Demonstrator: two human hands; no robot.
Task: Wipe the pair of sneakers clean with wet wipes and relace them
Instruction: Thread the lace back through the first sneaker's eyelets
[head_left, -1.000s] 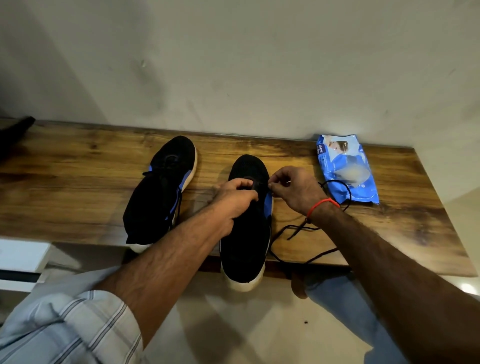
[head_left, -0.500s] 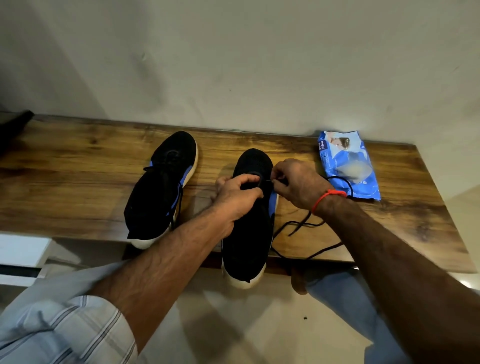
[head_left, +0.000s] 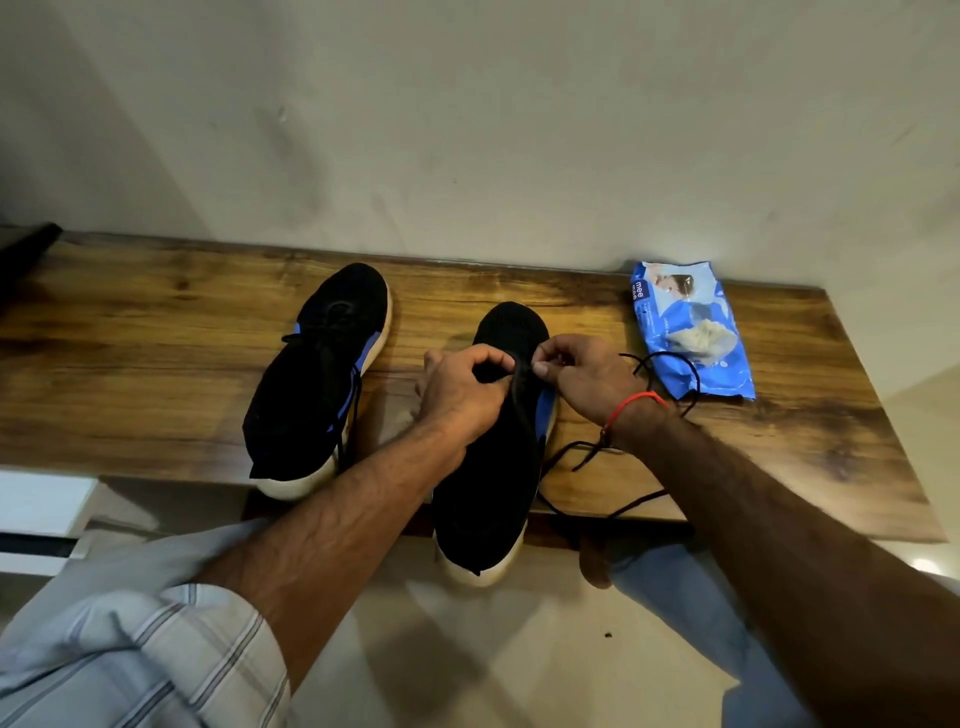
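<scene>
The right-hand sneaker (head_left: 491, 457) lies on the wooden bench (head_left: 156, 374), toe to the wall, heel overhanging the near edge. Its black lace (head_left: 670, 364) is pinched at the eyelets by both the left hand (head_left: 462, 389) and the right hand (head_left: 582, 374) — the slack trails rightward toward the wipes pack (head_left: 691, 332), so the right hand is judged nearer for pulling it through

My hands (head_left: 511, 387) cover the eyelets of the right sneaker (head_left: 493, 467), hiding the lace's path. A dark object (head_left: 23, 254) is cut off at the left edge. The wipes pack (head_left: 691, 332) print is too small to read.
</scene>
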